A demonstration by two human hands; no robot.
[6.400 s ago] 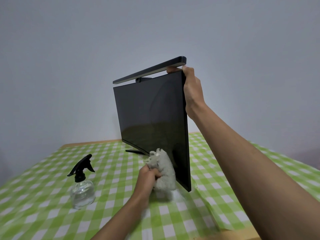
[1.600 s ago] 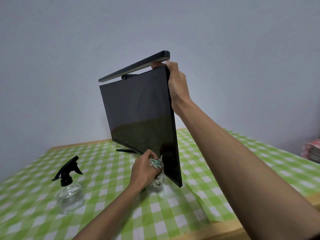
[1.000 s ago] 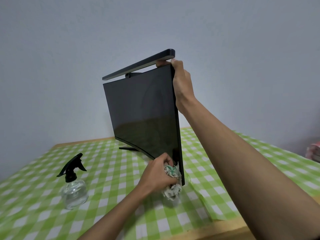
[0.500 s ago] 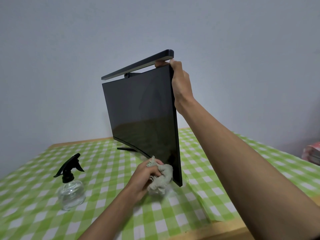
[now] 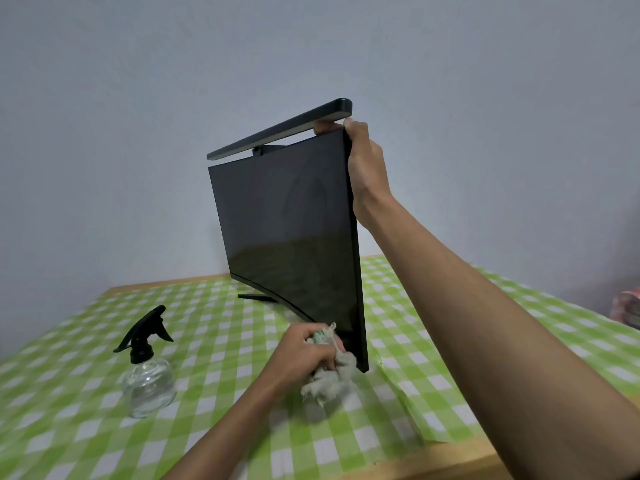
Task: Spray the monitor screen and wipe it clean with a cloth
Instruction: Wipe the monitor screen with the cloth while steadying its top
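A dark curved monitor (image 5: 287, 230) stands on the table, its screen facing left, with a light bar (image 5: 277, 133) mounted along its top. My right hand (image 5: 365, 168) grips the monitor's upper near corner. My left hand (image 5: 301, 355) is closed on a crumpled grey cloth (image 5: 329, 379), pressed against the screen's lower near corner. A clear spray bottle (image 5: 147, 375) with a black trigger head stands upright on the table to the left, apart from both hands.
The table carries a green and white checked tablecloth (image 5: 221, 341); its wooden front edge (image 5: 426, 462) shows at the bottom. A plain grey wall (image 5: 138, 133) rises right behind. Something red and patterned (image 5: 627, 306) sits at the far right edge.
My left hand has kept rubbing the cloth back and forth along the screen's bottom edge and now sits at the lower near corner. My right hand has kept its hold on the upper corner.
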